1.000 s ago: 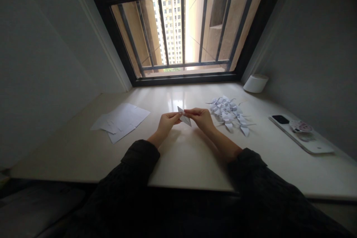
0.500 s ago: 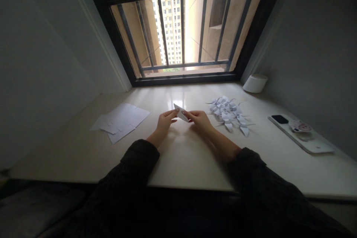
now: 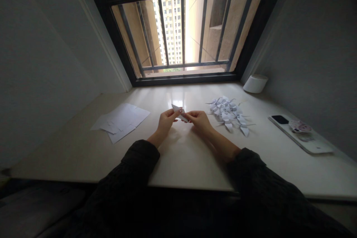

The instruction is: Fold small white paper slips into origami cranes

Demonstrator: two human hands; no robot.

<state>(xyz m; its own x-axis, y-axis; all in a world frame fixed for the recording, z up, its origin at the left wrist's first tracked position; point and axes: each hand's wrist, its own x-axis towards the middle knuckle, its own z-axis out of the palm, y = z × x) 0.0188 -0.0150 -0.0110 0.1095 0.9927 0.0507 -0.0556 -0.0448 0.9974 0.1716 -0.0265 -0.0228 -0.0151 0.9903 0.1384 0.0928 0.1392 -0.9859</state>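
Note:
A small folded piece of white paper (image 3: 178,111) is held between both hands just above the pale table (image 3: 184,156), in the middle of the view. My left hand (image 3: 166,119) pinches its left side with thumb and fingers. My right hand (image 3: 198,119) pinches its right end. Both arms wear dark sleeves. To the right of my right hand lies a pile of several folded white paper shapes (image 3: 229,114).
Loose white paper sheets (image 3: 120,121) lie at the left. A white phone (image 3: 299,133) with a round sticker rests at the right, and a white round object (image 3: 255,83) sits in the far right corner. A barred window (image 3: 184,33) closes the back.
The folded paper has been turned and lowered a little between my fingers. My left fingers opened briefly, then closed on it again. Both hands stay in the same place.

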